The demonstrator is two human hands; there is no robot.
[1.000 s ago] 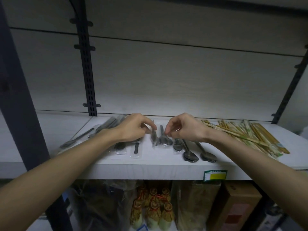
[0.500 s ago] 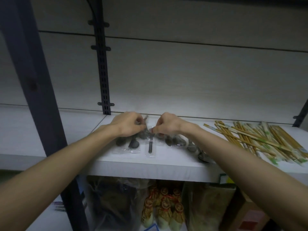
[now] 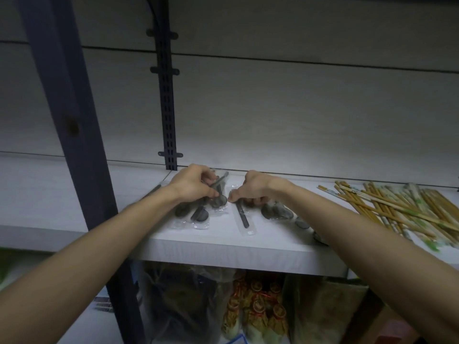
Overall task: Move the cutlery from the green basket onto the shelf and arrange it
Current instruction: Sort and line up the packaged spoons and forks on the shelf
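We are looking at the wrapped spoons (image 3: 198,212) in the middle of the frame, dark bowls in clear plastic sleeves, lying on the white shelf (image 3: 223,252). Our left hand (image 3: 192,183) sits over them with its fingers curled, pinching one spoon (image 3: 218,192) whose handle tilts up toward the back wall while its bowl rests just by the thumb. Right beside it, centre frame, our right hand (image 3: 253,188) is curled too, thumb and fingertips nipping the top edge of a clear sleeve that holds a dark straight handle (image 3: 243,214), which runs down toward the shelf's front edge. The two hands are near each other but apart. Just right of the right hand we see more wrapped spoons (image 3: 277,211), their bowls bunched together and partly hidden behind our right forearm; further bowls trail toward the lower right. We can see no green basket.

Moving out to the right of the frame, a loose heap of chopsticks (image 3: 402,209) in paper and plastic wrappers is fanned across the shelf. At upper centre a dark slotted upright (image 3: 166,100) runs down the pale back panel, and a thick dark post (image 3: 74,120) crosses the left of the frame. Below the shelf, at the bottom centre, we make out small bottles with red and gold tops (image 3: 255,309) and plastic-wrapped goods either side, too dim to identify.
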